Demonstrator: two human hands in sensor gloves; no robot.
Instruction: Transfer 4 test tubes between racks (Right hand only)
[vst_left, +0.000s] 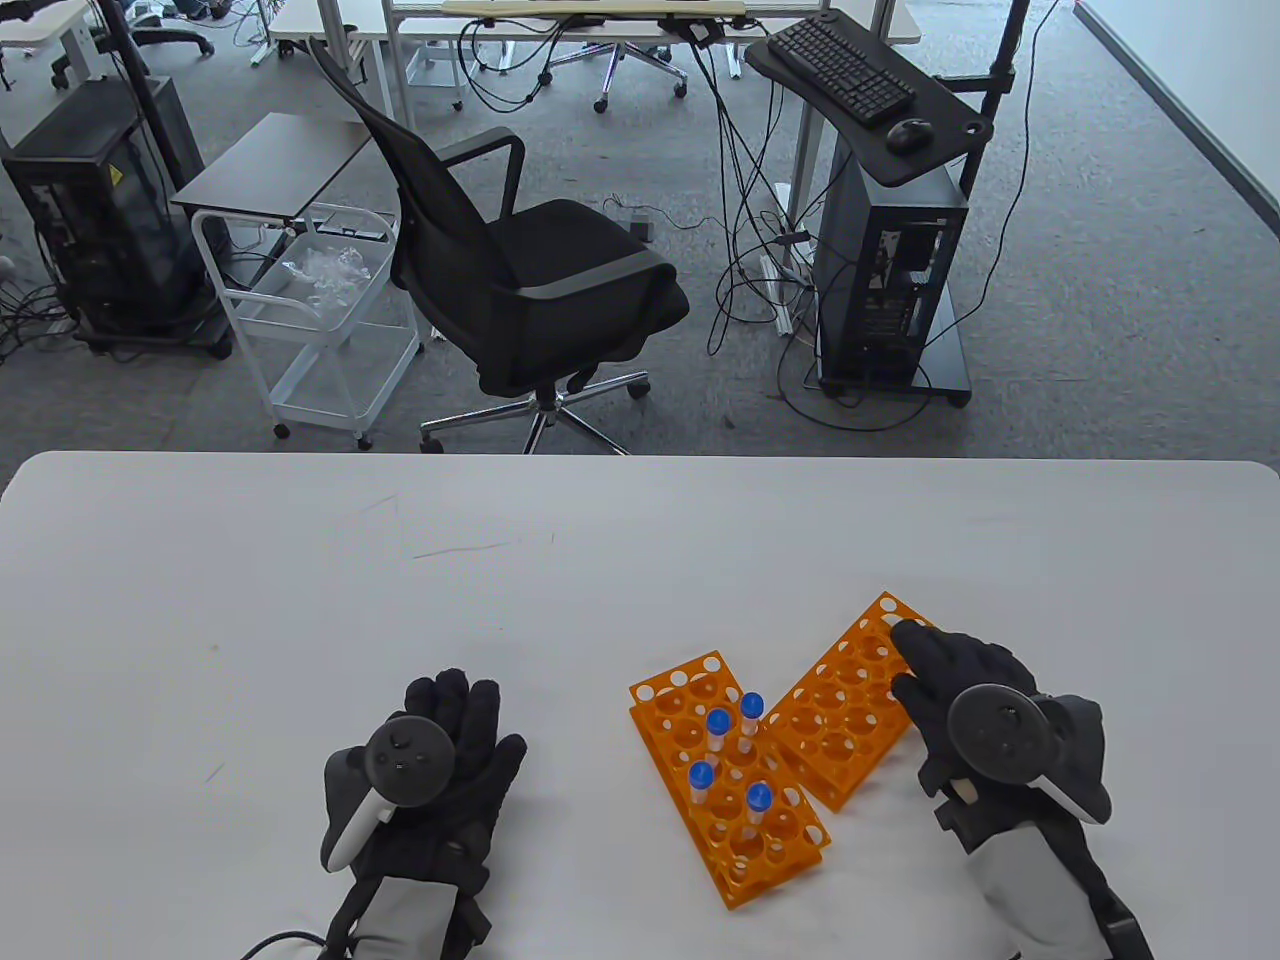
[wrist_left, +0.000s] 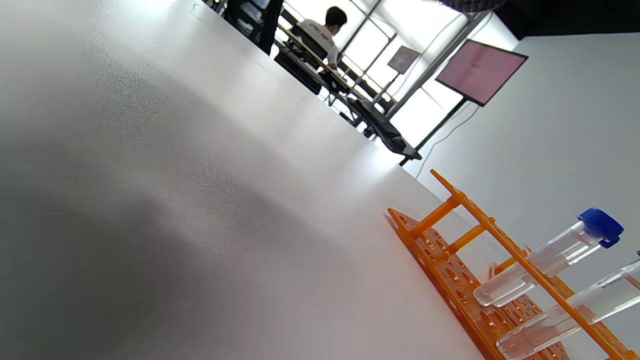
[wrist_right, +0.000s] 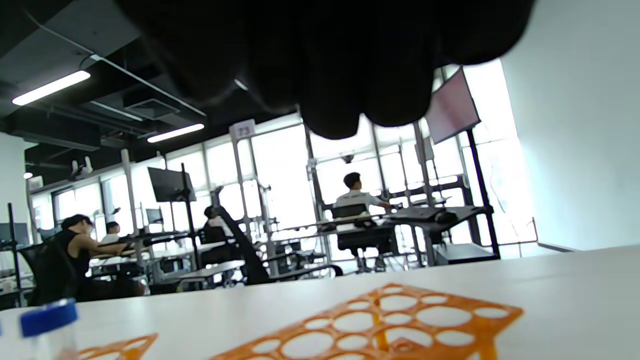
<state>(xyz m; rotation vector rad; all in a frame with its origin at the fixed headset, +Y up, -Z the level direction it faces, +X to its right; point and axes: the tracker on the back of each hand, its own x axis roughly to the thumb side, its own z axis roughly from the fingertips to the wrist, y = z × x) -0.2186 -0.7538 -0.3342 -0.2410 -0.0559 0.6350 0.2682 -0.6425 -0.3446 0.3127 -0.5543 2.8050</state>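
Two orange racks sit on the white table. The left rack holds several clear test tubes with blue caps, standing upright. The right rack has no tubes in it. My right hand hovers over the right rack's right side, fingers spread forward, holding nothing. My left hand rests flat on the table to the left of the racks, fingers extended. The left wrist view shows the left rack and two tubes. The right wrist view shows the empty rack's top below my fingers, and one blue cap.
The table's far edge runs across the middle of the table view. Beyond it stand an office chair, a white cart and a computer stand. Bare table surface lies to the left and behind the racks.
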